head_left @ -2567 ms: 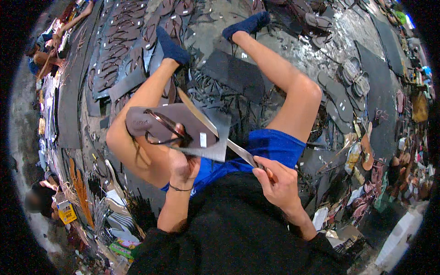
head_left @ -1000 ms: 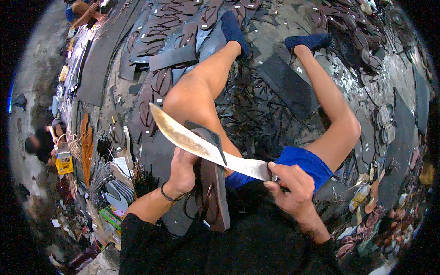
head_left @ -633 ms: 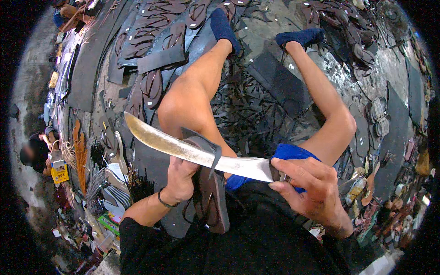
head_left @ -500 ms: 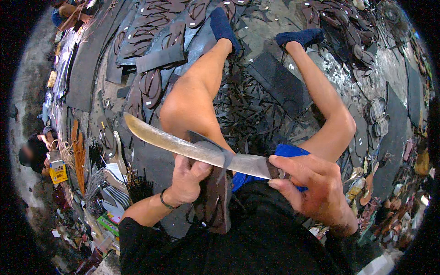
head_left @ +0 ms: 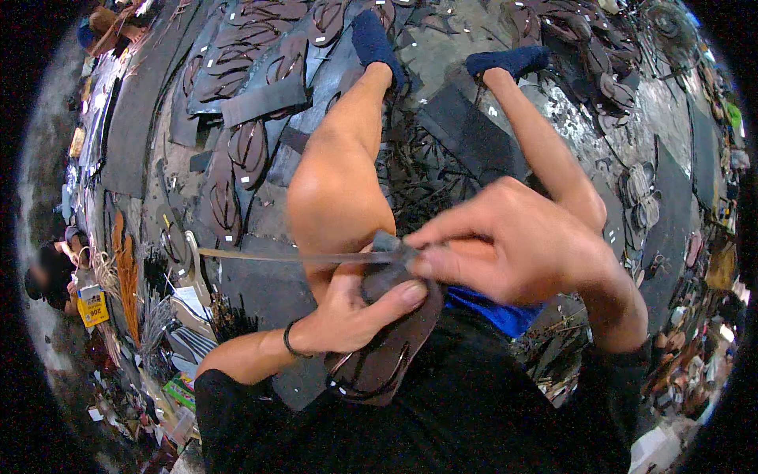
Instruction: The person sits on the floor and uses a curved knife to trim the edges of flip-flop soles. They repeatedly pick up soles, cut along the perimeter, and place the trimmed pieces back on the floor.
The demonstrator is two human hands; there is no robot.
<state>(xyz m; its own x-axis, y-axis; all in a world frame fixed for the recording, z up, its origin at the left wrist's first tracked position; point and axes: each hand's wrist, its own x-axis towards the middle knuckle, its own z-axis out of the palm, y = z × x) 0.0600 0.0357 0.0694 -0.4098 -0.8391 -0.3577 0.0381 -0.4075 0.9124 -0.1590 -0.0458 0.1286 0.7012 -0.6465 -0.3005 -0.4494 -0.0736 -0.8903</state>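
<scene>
1. One brown rubber flip-flop with thin dark straps [head_left: 410, 328] is held over the lap by the left hand [head_left: 347, 316], with its fingers and thumb bent around it.
2. One long, thin metal knife [head_left: 268, 255] is gripped by the right hand [head_left: 521, 245], which is closed tight. The blade is seen almost edge-on and is pointed left, across the far end of the flip-flop. The handle is hidden.
3. One small, dark grey rubber flap [head_left: 387, 240] is seen beside the blade. Whether it is joined to the flip-flop cannot be told.
4. Two dark blue socks [head_left: 371, 39] are worn.
5. One flat black rubber sheet [head_left: 466, 130] is laid between the legs [head_left: 335, 170], with thin scraps around it.
6. Farther left, one long grey slab [head_left: 264, 100] is placed over some of the many brown floor flip-flops [head_left: 246, 162], too crowded to count.
7. Part of the right leg is blocked by the right hand.
</scene>
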